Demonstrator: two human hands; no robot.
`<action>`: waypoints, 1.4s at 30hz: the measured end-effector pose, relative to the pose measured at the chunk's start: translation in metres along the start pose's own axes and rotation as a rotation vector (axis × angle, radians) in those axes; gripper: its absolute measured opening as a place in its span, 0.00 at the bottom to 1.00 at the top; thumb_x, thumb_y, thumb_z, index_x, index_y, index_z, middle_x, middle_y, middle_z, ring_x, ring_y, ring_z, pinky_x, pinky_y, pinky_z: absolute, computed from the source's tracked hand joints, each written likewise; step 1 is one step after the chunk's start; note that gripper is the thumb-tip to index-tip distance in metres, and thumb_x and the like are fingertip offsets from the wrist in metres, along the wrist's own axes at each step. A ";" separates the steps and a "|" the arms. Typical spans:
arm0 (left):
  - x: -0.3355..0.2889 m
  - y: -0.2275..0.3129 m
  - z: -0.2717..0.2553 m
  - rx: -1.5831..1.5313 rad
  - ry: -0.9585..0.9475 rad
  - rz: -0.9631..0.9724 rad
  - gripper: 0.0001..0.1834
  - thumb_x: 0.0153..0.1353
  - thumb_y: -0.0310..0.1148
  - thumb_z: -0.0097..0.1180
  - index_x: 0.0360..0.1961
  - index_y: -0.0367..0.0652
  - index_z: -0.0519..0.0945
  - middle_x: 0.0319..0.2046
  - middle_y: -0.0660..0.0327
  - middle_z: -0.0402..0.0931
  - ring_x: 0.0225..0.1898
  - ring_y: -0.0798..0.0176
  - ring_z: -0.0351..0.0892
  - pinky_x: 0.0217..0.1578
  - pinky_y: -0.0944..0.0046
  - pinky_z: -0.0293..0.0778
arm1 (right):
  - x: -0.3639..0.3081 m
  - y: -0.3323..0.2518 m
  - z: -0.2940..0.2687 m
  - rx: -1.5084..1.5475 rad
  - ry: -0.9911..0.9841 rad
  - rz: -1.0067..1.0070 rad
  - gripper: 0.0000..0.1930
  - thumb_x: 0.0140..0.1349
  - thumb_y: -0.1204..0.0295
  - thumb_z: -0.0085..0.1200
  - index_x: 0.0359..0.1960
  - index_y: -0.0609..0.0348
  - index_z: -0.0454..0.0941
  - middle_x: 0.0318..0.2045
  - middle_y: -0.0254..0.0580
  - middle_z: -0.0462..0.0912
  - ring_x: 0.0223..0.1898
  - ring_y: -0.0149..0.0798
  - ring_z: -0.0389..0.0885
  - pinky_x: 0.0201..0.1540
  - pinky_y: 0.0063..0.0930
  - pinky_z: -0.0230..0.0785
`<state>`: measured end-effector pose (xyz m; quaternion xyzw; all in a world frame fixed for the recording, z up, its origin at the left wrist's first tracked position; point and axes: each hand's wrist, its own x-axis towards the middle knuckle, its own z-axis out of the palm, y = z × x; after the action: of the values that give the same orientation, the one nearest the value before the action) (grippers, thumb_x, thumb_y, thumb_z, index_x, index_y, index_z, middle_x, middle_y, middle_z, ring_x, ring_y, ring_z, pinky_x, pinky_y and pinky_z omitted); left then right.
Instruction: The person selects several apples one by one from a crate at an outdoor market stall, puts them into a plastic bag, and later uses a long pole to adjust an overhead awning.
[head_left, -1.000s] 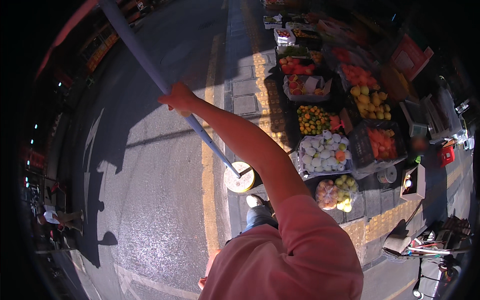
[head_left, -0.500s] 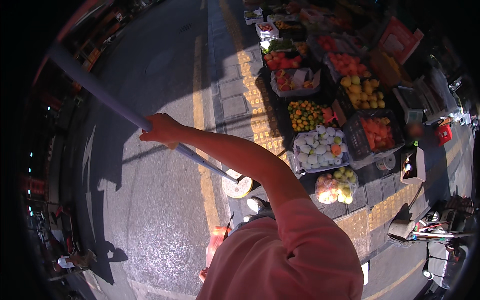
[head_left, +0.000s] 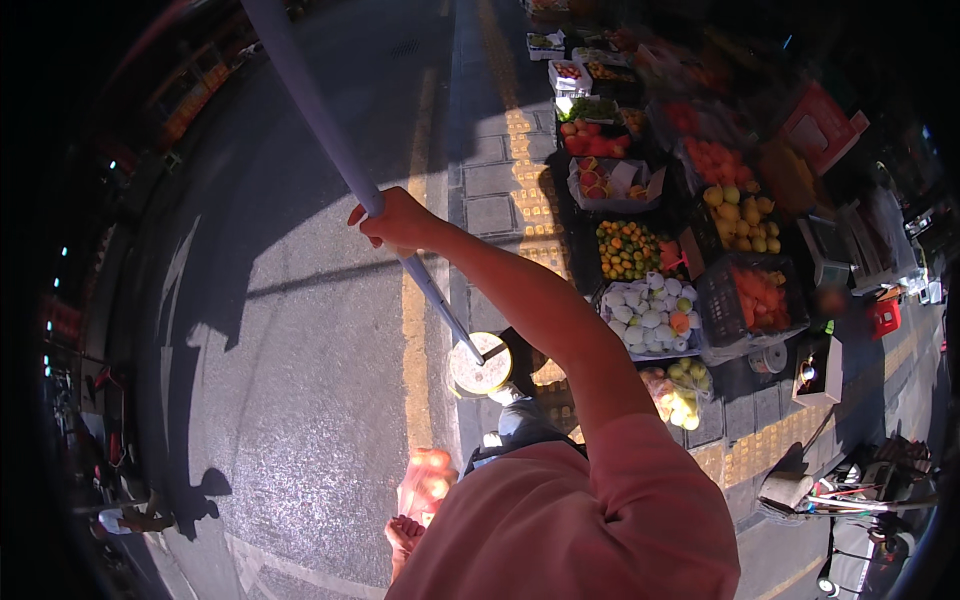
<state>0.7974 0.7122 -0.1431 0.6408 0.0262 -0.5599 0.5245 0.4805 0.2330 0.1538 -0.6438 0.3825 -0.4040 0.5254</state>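
My right hand is wrapped round a long grey pole, my arm stretched out in front of me. The pole slants up to the left, and its upper end runs out of the picture. Its foot meets the top of a round white base with a yellow rim, standing by the kerb near my feet. Low at my left side, my left hand is closed at a clear plastic bag of round orange-red fruit. My sleeve partly hides that bag.
Crates of fruit line the pavement to my right, including a crate of net-wrapped fruit and a black crate of orange fruit. Bagged fruit lies on the paving near me. A cardboard box stands farther right. Road lies left.
The pole has swung to the right and stands steeper, with my right hand moving right and up along with it. My left hand and the bag of fruit show more fully.
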 end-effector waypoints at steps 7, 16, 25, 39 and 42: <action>0.082 -0.013 -0.041 -0.159 -0.082 -0.351 0.18 0.44 0.32 0.46 0.12 0.53 0.48 0.11 0.70 0.43 0.13 0.67 0.41 0.17 0.65 0.45 | 0.055 0.001 0.008 0.059 0.019 -0.043 0.11 0.48 0.76 0.51 0.34 0.63 0.79 0.16 0.39 0.77 0.23 0.32 0.78 0.31 0.28 0.69; 0.030 -0.010 -0.002 -0.227 0.142 -0.146 0.16 0.46 0.32 0.47 0.12 0.52 0.53 0.12 0.70 0.47 0.13 0.68 0.44 0.17 0.65 0.47 | 0.123 0.034 -0.015 0.057 0.048 -0.078 0.07 0.52 0.70 0.56 0.29 0.60 0.79 0.17 0.38 0.78 0.21 0.31 0.78 0.28 0.29 0.70; 0.043 0.022 0.025 -0.082 0.082 -0.201 0.16 0.46 0.31 0.47 0.12 0.53 0.53 0.11 0.71 0.46 0.13 0.68 0.44 0.16 0.66 0.47 | 0.134 0.037 -0.022 -0.057 0.089 -0.018 0.09 0.48 0.64 0.59 0.23 0.56 0.79 0.17 0.35 0.80 0.22 0.29 0.79 0.31 0.27 0.71; 0.068 0.059 0.041 0.098 -0.015 -0.229 0.16 0.46 0.31 0.46 0.11 0.53 0.53 0.10 0.71 0.46 0.12 0.69 0.43 0.16 0.66 0.46 | 0.109 0.036 -0.001 -0.210 0.240 -0.067 0.16 0.41 0.60 0.60 0.26 0.59 0.82 0.20 0.44 0.82 0.25 0.42 0.83 0.32 0.35 0.75; 0.072 0.059 0.044 0.125 -0.034 -0.246 0.16 0.45 0.31 0.46 0.11 0.54 0.53 0.10 0.71 0.46 0.12 0.69 0.43 0.16 0.66 0.46 | 0.108 0.047 -0.001 -0.282 0.288 -0.061 0.15 0.41 0.59 0.61 0.26 0.57 0.83 0.20 0.44 0.82 0.25 0.42 0.83 0.32 0.36 0.75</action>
<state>0.8304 0.6150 -0.1516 0.6547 0.0605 -0.6313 0.4113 0.5177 0.1261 0.1208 -0.6579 0.4868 -0.4501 0.3572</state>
